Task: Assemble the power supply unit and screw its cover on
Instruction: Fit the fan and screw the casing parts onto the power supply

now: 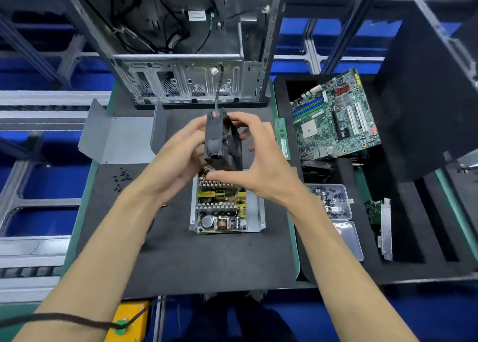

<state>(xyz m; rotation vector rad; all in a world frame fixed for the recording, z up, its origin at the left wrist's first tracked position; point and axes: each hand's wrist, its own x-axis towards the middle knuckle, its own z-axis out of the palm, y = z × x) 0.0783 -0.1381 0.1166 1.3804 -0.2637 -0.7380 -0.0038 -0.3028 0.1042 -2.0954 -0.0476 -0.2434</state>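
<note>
**Q:** What do you see from the head camera, and how far along is the job?

**A:** I see both bare hands raised over a dark foam work mat (181, 259). My left hand (178, 155) and right hand (261, 166) both grip a square black plastic cooling fan (223, 142), held on edge, fingers curled round its frame. It hangs just above the open grey metal power supply tray (258, 212), whose green circuit board (219, 207) with finned heat sinks lies exposed. I judge the task early: the board sits in the tray, the fan is not yet seated, and the bent grey sheet-metal cover (119, 140) lies well apart on the mat's left side, not yet fitted. A scatter of small black screws (121, 177) lies near it, none driven as far as I can tell.

**Q:** Any brands or writing?

**A:** None I can read. The white label (197, 15) inside the upright grey computer case (186, 57) and the stickers on the green memory stick (282, 137) are too blurred. To the right lie a green motherboard (333, 116) and a clear plastic screw box (331, 202).
</note>
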